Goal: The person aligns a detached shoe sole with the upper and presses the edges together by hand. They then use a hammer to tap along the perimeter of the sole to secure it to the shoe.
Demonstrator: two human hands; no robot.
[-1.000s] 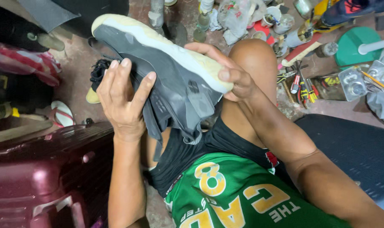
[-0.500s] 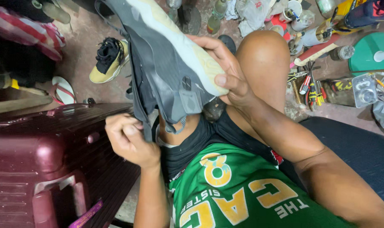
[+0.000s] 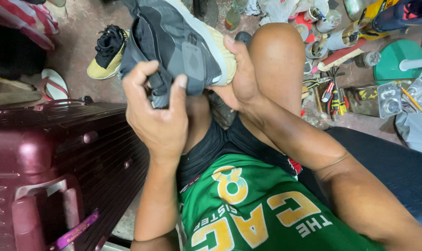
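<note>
Maroon suitcase (image 3: 57, 162) sits at your left. Grey sneaker (image 3: 178, 44) is up over your knee (sole outward), mid-handling. Your left hand (image 3: 157, 116) is clenched on its upper, right hand (image 3: 241, 76) clasps the sole end. Next move likely needs steady support.

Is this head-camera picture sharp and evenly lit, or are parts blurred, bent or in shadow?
Head view: light is soft and even, with no hard shadows; the grey sneaker with a cream sole and the left hand gripping it look sharp. Head view: the dark red ribbed suitcase shows a dull sheen and bulges toward the frame edge, a wide-lens bend. Head view: the scattered hand tools on the floor stay readable, slightly softer.
</note>
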